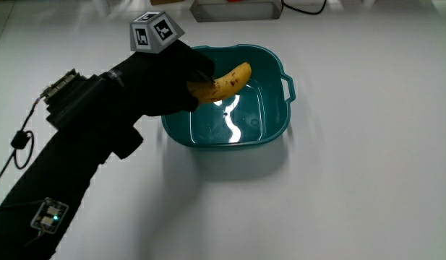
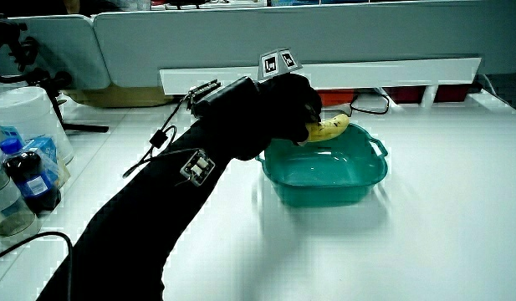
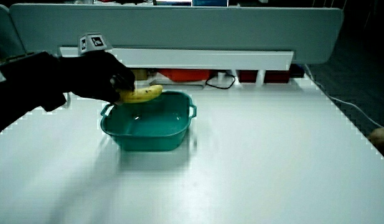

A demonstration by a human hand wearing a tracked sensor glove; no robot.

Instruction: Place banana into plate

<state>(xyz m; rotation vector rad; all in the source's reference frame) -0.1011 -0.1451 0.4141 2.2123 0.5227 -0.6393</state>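
Note:
A yellow banana with brown spots is held in the air over the teal square dish, which serves as the plate. The gloved hand is shut on the banana's stem end, above the dish's rim. The patterned cube rides on the back of the hand. In both side views the banana hangs just above the dish, not touching its floor. The dish holds nothing else.
A white box with a black cable lies at the table's edge farthest from the person. In a side view, a white tub and several bottles stand beside the forearm. A low partition runs along the table.

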